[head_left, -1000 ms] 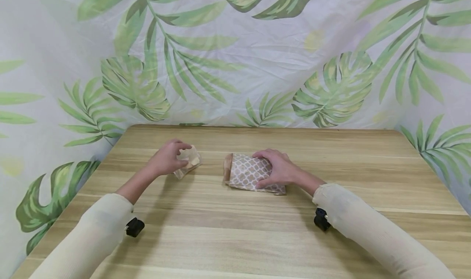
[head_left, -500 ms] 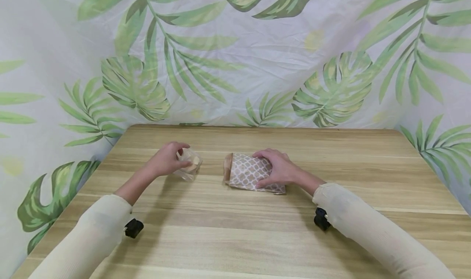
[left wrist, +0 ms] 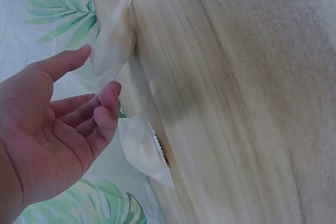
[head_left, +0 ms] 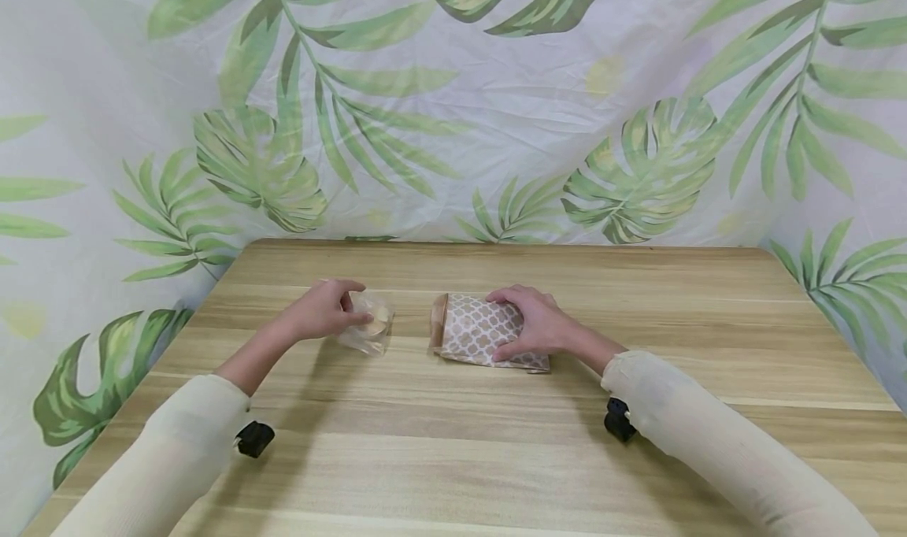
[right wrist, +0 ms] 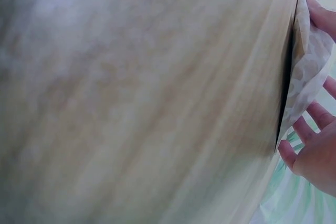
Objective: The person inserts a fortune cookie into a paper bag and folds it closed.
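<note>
My left hand [head_left: 319, 309] holds a small clear packet [head_left: 380, 331] with pale pieces inside, low over the left-middle of the table. In the left wrist view, the thumb and index fingertips are right at the edges of one part of the packet [left wrist: 113, 43]. A serrated-edged clear piece [left wrist: 144, 150] shows below the fingers, which hide what lies between. My right hand [head_left: 542, 324] grips a flat tan paper bag [head_left: 468, 328] with a white lattice print, thumb at its near edge and fingers at the far one. Something brown [head_left: 437, 324] shows at the bag's left end.
The wood-grain table [head_left: 453, 458] spans the lower view, its back edge against a leaf-printed cloth [head_left: 397, 143]. A black wrist device [head_left: 255, 438] hangs under the left sleeve, another black device [head_left: 620, 420] under the right.
The clear packet has turned and shifted slightly right and nearer, with the left hand's thumb moving along. The right hand and the paper bag have kept their places.
</note>
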Demonstrator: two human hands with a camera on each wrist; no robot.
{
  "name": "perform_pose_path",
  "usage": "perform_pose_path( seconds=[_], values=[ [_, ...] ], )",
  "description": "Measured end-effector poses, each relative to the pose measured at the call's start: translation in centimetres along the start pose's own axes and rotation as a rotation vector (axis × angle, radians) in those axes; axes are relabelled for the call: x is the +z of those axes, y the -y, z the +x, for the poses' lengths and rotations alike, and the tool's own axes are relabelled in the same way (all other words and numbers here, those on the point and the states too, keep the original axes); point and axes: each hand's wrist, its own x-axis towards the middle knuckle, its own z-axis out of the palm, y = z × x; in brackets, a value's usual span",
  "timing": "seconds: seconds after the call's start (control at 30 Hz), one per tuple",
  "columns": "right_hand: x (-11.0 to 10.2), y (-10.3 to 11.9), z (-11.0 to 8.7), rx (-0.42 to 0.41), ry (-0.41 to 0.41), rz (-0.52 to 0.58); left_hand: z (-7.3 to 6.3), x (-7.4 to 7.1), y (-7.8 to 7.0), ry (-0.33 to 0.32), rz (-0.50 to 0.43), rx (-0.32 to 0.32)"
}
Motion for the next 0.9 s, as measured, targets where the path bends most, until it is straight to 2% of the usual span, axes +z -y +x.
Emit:
perform_pose_path(
  seconds=[0.1, 0.27, 0.37, 0.53, 0.63, 0.7, 0.9],
  values=[
    [0.0, 0.0, 0.0, 0.001, 0.002, -0.003, -0.2, -0.2, -0.1, 0.005, 0.019, -0.011],
    [0.0, 0.2, 0.0, 0.001, 0.005, -0.001, -0.6, -0.5, 0.1, -0.022, 0.095, 0.012],
    [-0.1, 0.3, -0.1, 0.002, 0.004, -0.001, -0.7, -0.8, 0.5, -0.028, 0.119, 0.067],
    [-0.2, 0.4, -0.1, 0.003, 0.004, -0.006, -0.7, -0.8, 1.0, 0.012, 0.170, 0.203],
    [-0.1, 0.3, -0.1, 0.006, 0.006, -0.009, -0.8, -0.6, 1.2, 0.038, 0.194, 0.244],
    [-0.1, 0.3, -0.1, 0.008, 0.007, -0.010, -0.8, -0.3, 1.3, 0.051, 0.211, 0.254],
    [-0.1, 0.2, -0.1, 0.010, 0.004, -0.011, -0.7, 0.1, 1.7, 0.093, 0.226, 0.226]
  ],
)
